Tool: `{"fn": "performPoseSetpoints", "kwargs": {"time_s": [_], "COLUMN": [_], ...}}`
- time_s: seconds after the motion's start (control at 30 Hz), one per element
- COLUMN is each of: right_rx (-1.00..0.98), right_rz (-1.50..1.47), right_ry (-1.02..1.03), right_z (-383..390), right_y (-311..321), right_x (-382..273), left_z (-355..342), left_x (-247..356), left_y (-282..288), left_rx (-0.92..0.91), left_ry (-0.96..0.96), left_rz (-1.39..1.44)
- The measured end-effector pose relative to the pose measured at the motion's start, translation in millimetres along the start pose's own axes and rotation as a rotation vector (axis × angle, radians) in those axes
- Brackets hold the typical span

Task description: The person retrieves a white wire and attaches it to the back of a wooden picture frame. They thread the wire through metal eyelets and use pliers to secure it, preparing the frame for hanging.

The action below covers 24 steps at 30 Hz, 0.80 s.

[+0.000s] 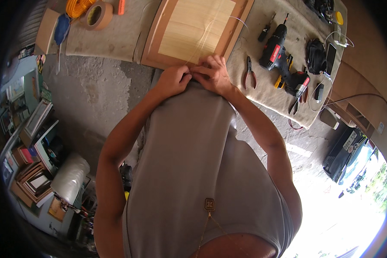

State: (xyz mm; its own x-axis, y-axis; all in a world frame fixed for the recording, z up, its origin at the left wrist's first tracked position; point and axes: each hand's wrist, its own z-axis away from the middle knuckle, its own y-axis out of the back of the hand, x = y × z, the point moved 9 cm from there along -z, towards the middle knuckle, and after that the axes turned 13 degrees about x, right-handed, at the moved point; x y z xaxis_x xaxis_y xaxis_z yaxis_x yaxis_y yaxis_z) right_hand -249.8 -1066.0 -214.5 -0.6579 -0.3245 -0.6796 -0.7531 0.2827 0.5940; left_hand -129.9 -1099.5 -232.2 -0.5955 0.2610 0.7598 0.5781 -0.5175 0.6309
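Note:
A framed panel [198, 32] with a brown border and pale wood-grain middle lies on the cloth-covered bench before me. A thin pale strand [207, 32] runs over it toward my fingers at its near edge. My left hand [173, 80] is closed, thumb and fingertips pinched close to the strand's near end. My right hand [213, 75] meets it there, its thumb and index finger pinched together and its other fingers curled above. The very tip of what they pinch is too small to see clearly. Both hands are just above my grey shirt [189, 124].
Right of the panel lie pliers [249, 73], a cordless drill [277, 47], a screwdriver [266, 30] and a black pouch [316, 56]. At left are a roll of brown tape [99, 15], an orange cord [78, 6] and a blue-handled tool [61, 30]. The bench edge [103, 56] is near.

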Motion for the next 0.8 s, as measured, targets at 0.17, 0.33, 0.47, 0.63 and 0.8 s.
{"fn": "performPoseSetpoints", "kwargs": {"time_s": [0.17,0.33,0.47,0.63,0.8], "right_rx": [0.01,0.021,0.006,-0.034,-0.129], "right_rz": [-0.032,0.031,0.041,0.034,-0.015], "right_ry": [-0.018,-0.036,-0.024,-0.074,-0.239], "right_z": [-0.9,1.6,1.1,-1.8,-4.4], "right_y": [-4.2,-7.6,-7.3,-8.0,-15.4], "right_x": [4.6,8.8,7.6,7.2,15.0], "left_z": [-0.7,-3.7,-6.4,-21.6,-23.9], "left_x": [-8.8,-6.8,-10.8,-44.5,-43.5], "left_y": [-1.2,-3.9,-5.1,-22.4,-21.3], "left_rx": [-0.032,-0.074,-0.085,-0.155,-0.29], "left_ry": [0.134,0.079,0.096,0.335,0.606], "left_rz": [0.143,0.143,0.196,0.327,0.344]}}
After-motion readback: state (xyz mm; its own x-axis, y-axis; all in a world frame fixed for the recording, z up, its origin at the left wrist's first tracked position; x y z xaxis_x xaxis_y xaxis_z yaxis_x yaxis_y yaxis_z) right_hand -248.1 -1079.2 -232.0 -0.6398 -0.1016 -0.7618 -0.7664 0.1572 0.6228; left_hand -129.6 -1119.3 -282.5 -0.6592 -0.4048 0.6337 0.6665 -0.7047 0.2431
